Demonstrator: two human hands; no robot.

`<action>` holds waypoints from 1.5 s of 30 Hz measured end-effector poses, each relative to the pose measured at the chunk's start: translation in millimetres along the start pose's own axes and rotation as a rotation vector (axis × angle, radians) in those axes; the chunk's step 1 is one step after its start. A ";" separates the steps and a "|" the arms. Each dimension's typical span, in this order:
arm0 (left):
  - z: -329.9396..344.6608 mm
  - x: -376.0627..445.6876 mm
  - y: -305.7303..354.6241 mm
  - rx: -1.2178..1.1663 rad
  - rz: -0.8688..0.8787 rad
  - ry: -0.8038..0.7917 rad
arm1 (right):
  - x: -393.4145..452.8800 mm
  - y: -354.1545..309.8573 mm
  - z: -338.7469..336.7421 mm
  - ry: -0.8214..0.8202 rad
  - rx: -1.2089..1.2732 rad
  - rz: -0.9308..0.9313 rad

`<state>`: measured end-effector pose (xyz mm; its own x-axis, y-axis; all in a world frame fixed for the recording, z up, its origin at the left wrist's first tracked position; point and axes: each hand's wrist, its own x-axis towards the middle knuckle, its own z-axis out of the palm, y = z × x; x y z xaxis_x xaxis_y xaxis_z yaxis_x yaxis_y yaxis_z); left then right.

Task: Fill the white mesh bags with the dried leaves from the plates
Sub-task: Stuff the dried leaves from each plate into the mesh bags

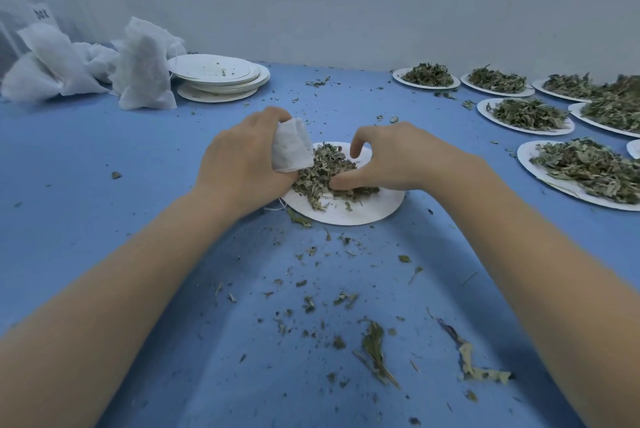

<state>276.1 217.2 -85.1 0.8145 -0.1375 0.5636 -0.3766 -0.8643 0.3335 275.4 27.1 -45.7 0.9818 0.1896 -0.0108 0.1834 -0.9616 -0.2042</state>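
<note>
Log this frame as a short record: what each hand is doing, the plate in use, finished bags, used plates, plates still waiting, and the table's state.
left hand: left hand holds a white mesh bag at the leaf pile
right hand: right hand gathers dried leaves with curled fingers
working plate: white plate, partly emptied
filled bags: pile of filled bags at far left
used plates: stack of empty plates beside the bags
waiting plates: leaf-covered plates at right, some cut off by the frame
table: blue table, strewn with leaf crumbs
</note>
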 end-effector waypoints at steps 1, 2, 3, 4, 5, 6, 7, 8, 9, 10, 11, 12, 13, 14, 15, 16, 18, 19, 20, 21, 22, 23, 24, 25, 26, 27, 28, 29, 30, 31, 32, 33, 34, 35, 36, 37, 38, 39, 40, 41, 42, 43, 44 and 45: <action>0.2 -0.1 0.0 -0.002 0.003 -0.002 | -0.1 -1.7 2.0 -0.019 0.016 -0.016; 0.2 -0.2 0.1 -0.004 0.007 -0.002 | 0.4 -3.3 3.8 -0.023 0.038 -0.038; 0.4 -0.3 0.2 -0.006 0.010 -0.002 | 1.0 -5.0 4.9 -0.014 0.057 -0.057; 0.5 -0.4 0.2 -0.006 0.011 0.000 | 1.1 -6.9 5.1 -0.002 0.073 -0.068; 0.8 -0.7 0.3 -0.006 0.013 0.001 | 0.8 -8.2 4.6 0.010 0.090 -0.071; 1.0 -1.0 0.3 -0.006 0.015 0.001 | 0.6 -8.4 3.5 0.022 0.112 -0.065; 1.2 -1.1 0.3 -0.007 0.016 0.001 | 0.4 -7.5 1.5 0.039 0.136 -0.057; 1.0 -0.9 0.3 -0.008 0.016 -0.001 | -0.4 -5.7 -1.5 0.065 0.166 -0.052; 0.7 -0.6 0.0 -0.007 0.017 -0.001 | -1.0 -3.4 -5.3 0.097 0.202 -0.053; 0.5 -0.3 -0.2 -0.005 0.018 -0.002 | -1.6 -1.2 -9.8 0.131 0.244 -0.060; 0.3 -0.1 -0.5 -0.001 0.020 -0.003 | -2.5 0.7 -14.5 0.162 0.286 -0.073; 0.4 0.0 -0.4 0.003 0.020 -0.004 | -3.8 1.7 -19.3 0.188 0.320 -0.090; 0.6 0.1 -0.2 0.005 0.019 -0.005 | -5.6 1.9 -23.4 0.209 0.345 -0.113; 0.7 0.1 0.0 0.006 0.020 -0.005 | -7.5 1.6 -26.7 0.228 0.360 -0.141; 1.1 0.0 0.3 0.007 0.024 -0.003 | -9.2 0.9 -29.0 0.246 0.364 -0.175; 1.3 -0.1 0.6 0.011 0.030 0.002 | -10.7 -0.3 -30.4 0.261 0.365 -0.208; 1.6 -0.2 1.5 0.026 0.043 0.019 | -12.7 -3.0 -30.7 0.266 0.358 -0.268; 1.7 -0.2 2.2 0.034 0.051 0.026 | -13.2 -4.9 -29.9 0.260 0.348 -0.298; 1.9 -0.2 3.2 0.042 0.061 0.029 | -13.4 -7.1 -28.4 0.253 0.331 -0.325; 1.9 -0.2 4.3 0.048 0.071 0.030 | -13.1 -9.5 -26.5 0.247 0.307 -0.347; 1.9 -0.1 5.4 0.054 0.083 0.029 | -12.4 -12.1 -24.5 0.243 0.279 -0.363; 1.7 0.1 6.7 0.057 0.095 0.027 | -11.8 -14.8 -21.9 0.239 0.254 -0.373; 1.8 0.0 7.8 0.055 0.109 0.026 | -10.9 -17.6 -19.3 0.240 0.238 -0.379; 2.0 0.0 9.0 0.048 0.121 0.025 | -10.0 -20.5 -16.1 0.249 0.239 -0.380; 2.2 0.2 10.2 0.041 0.125 0.025 | -9.3 -23.9 -13.0 0.269 0.266 -0.376; 2.4 0.1 11.6 0.031 0.117 0.026 | -8.9 -27.3 -10.5 0.293 0.318 -0.368; 2.5 0.3 12.5 0.022 0.098 0.026 | -9.0 -29.8 -8.8 0.310 0.385 -0.358; 2.3 0.6 13.2 0.014 0.080 0.025 | -9.5 -31.3 -8.4 0.305 0.451 -0.349; 1.7 0.9 13.3 0.009 0.066 0.024 | -10.7 -31.4 -8.9 0.267 0.504 -0.350; 1.1 1.3 12.8 0.001 0.056 0.022 | -12.5 -30.6 -10.3 0.204 0.544 -0.363; 0.4 1.5 12.0 -0.012 0.044 0.020 | -14.6 -29.1 -12.2 0.134 0.582 -0.386; -0.3 1.8 11.1 -0.030 0.033 0.020 | -16.5 -27.6 -13.8 0.081 0.618 -0.405; -1.0 2.0 10.4 -0.048 0.027 0.019 | -17.4 -26.8 -14.6 0.062 0.646 -0.409; -1.7 1.9 10.4 -0.065 0.026 0.015 | -17.0 -26.7 -14.5 0.082 0.656 -0.395; -1.9 1.6 11.2 -0.078 0.025 0.011 | -15.8 -26.9 -13.9 0.128 0.653 -0.372; -1.7 1.4 12.1 -0.089 0.025 0.008 | -14.2 -27.7 -13.1 0.180 0.649 -0.348; -1.4 1.4 12.8 -0.100 0.022 0.005 | -12.9 -28.6 -12.4 0.220 0.653 -0.329; -0.6 1.4 13.1 -0.113 0.015 0.005 | -12.1 -29.7 -11.6 0.247 0.663 -0.313; -0.2 1.3 13.2 -0.129 0.008 0.006 | -11.9 -30.4 -10.6 0.269 0.684 -0.299; 0.3 1.4 13.1 -0.142 0.003 0.009 | -11.4 -31.0 -9.1 0.296 0.719 -0.282; 0.4 1.7 12.8 -0.148 0.003 0.011 | -11.1 -32.2 -6.7 0.335 0.766 -0.253; 0.5 2.0 12.9 -0.146 0.008 0.014 | -10.4 -34.0 -3.6 0.382 0.808 -0.218; 0.5 2.0 12.9 -0.146 0.017 0.015 | -10.1 -36.8 -0.2 0.425 0.827 -0.191; 0.4 2.0 12.6 -0.158 0.025 0.015 | -9.7 -40.3 3.2 0.450 0.813 -0.182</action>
<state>273.2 205.8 -80.0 0.7977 -0.1498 0.5842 -0.4626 -0.7735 0.4333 258.3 64.6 -40.6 0.8994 0.0660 0.4321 0.4117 -0.4596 -0.7869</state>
